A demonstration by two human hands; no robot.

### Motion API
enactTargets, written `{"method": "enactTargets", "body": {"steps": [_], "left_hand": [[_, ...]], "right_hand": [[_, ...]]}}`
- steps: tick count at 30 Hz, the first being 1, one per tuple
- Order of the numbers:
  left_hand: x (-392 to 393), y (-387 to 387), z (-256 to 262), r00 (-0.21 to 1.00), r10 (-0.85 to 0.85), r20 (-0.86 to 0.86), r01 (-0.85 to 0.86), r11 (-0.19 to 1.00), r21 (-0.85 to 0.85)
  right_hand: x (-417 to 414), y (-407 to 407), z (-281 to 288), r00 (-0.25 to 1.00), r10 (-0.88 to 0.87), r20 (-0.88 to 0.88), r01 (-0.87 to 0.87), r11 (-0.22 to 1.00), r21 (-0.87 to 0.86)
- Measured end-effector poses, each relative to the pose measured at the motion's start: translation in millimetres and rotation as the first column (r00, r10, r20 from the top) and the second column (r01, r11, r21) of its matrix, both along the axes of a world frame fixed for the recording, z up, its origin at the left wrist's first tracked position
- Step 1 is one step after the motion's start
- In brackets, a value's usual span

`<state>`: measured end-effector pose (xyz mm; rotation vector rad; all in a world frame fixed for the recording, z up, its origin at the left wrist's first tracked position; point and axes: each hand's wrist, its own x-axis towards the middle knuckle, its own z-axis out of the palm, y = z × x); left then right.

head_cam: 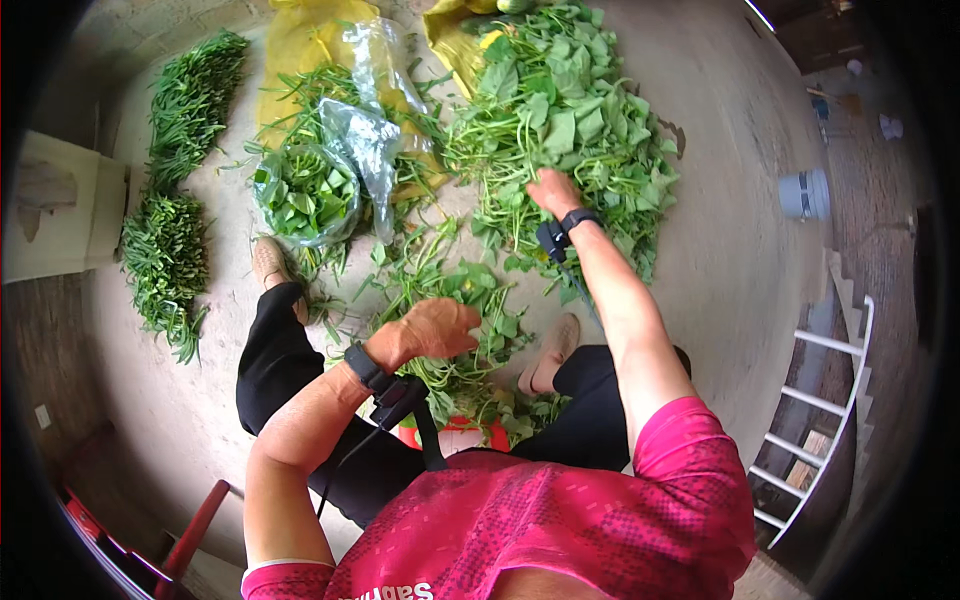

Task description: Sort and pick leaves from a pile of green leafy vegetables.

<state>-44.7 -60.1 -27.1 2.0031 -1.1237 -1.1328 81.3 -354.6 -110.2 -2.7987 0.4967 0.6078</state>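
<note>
My right hand (555, 193) reaches into a large heap of leafy green stems (577, 127) on the concrete floor; its fingers are partly among the stems, so a grip cannot be made out. Closer to my body, my left hand (437, 328) hangs over a smaller scatter of leafy stems (465, 289), fingers bent and partly hidden; whether it holds anything is unclear. A clear plastic bag (307, 196) filled with picked green leaves stands beyond my left foot. Crumpled clear plastic (367, 135) lies against it.
Bundled greens (169, 247) form a long row on the left. Yellow mesh sacks (289, 45) lie at the far side, a pale green vegetable (514, 5) by one. A red stool (472, 433) shows beneath me. To the right are a grey bucket (804, 195) and a white metal railing (814, 405).
</note>
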Motion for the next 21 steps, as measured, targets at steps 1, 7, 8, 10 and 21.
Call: {"method": "enactTargets", "body": {"steps": [1, 7, 8, 10, 21], "left_hand": [[11, 0, 11, 0.987, 0.134, 0.092, -0.134, 0.991, 0.001], [46, 15, 15, 0.865, 0.427, 0.263, -0.413, 0.904, -0.109], [51, 15, 14, 0.855, 0.461, 0.238, -0.445, 0.887, -0.119], [57, 10, 13, 0.845, 0.535, -0.008, -0.531, 0.836, -0.136], [45, 4, 57, 0.117, 0.124, -0.985, -0.921, 0.385, -0.061]], "right_hand": [[-2, 6, -1, 0.997, -0.025, -0.071, 0.025, 1.0, -0.008], [-44, 47, 67, 0.931, 0.271, 0.243, -0.306, 0.945, 0.119], [-56, 54, 89, 0.896, 0.299, 0.327, -0.36, 0.922, 0.142], [-83, 71, 137, 0.875, 0.252, 0.412, -0.376, 0.891, 0.253], [-166, 123, 172, 0.914, 0.014, 0.407, -0.345, 0.555, 0.757]]}}
